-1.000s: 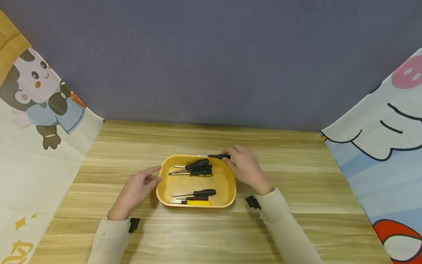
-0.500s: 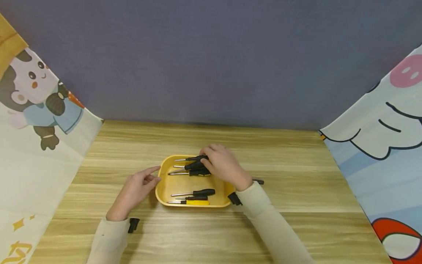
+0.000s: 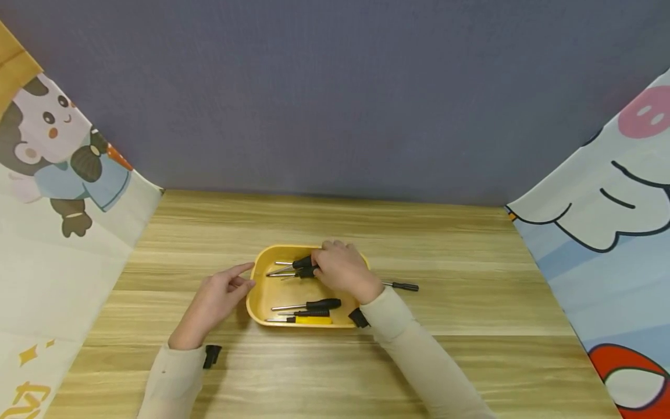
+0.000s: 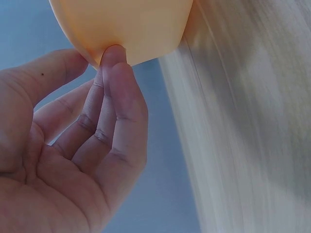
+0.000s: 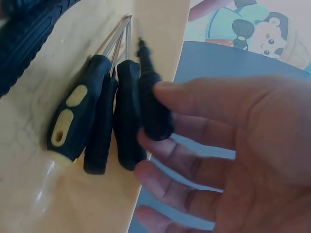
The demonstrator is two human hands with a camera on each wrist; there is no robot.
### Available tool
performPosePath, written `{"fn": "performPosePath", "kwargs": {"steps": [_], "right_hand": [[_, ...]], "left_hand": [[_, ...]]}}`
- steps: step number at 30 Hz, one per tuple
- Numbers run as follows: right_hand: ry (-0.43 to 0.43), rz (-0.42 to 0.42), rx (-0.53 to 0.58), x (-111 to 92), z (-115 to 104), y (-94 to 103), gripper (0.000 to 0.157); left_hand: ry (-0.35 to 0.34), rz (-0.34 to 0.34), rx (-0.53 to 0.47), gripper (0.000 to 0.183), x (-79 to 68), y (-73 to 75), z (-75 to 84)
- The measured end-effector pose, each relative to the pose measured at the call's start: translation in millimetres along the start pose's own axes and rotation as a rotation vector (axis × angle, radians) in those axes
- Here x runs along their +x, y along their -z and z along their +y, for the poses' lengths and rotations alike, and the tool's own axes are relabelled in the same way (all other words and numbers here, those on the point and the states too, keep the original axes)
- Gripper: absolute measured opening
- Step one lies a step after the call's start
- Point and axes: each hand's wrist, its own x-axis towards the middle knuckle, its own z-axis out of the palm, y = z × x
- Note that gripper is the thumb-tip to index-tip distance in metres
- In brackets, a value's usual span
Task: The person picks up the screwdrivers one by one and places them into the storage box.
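Note:
A yellow tray (image 3: 251, 311) holds several screwdrivers. In the head view, my left hand (image 3: 214, 299) is at the tray's left end, pinching its rim. The left wrist view shows fingertips (image 4: 116, 53) against the outer wall. Over the tray's far right part, my right hand (image 3: 342, 269) grips a slim black screwdriver (image 5: 153, 104) by its handle, between thumb and index finger. Beside it lie a black screwdriver (image 5: 129, 111), a thin black-handled one (image 5: 102, 131) and a black-and-yellow one (image 5: 73, 116).
Along the tray's near side lie a large black screwdriver (image 3: 321, 304), a small dark one (image 3: 314, 313) and a yellow-handled one (image 3: 314, 320). Another black-handled screwdriver (image 3: 404, 286) lies on the wooden table (image 3: 445, 244) right of the tray. A grey wall (image 3: 335, 105) stands behind.
My right hand has carried the slim screwdriver from the tray's far right rim leftward and down into the tray, beside the others. My left hand has stayed at the tray's left end.

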Motion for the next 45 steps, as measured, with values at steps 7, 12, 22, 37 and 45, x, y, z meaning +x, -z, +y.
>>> {"fn": "performPosePath", "kwargs": {"steps": [7,12,22,37,45], "right_hand": [[-0.014,-0.062,0.018,-2,-4,-0.4,0.011],[-0.011,-0.055,0.024,-2,-5,0.2,0.008],[-0.022,-0.048,0.013,-4,-2,4.3,0.012],[0.023,0.217,0.113,-40,30,10.6,0.018],[-0.009,0.36,0.157,-64,61,7.5,0.017]], "left_hand": [[-0.006,0.005,-0.002,0.043,-0.2,-0.1,-0.8],[-0.006,0.01,-0.006,0.043,-0.4,-0.6,-0.8],[0.006,0.0,-0.01,0.044,-0.5,0.7,-0.1],[0.009,-0.003,-0.013,0.044,-1.3,1.1,0.8],[0.01,-0.005,-0.011,0.044,-0.5,0.7,0.5]]}}
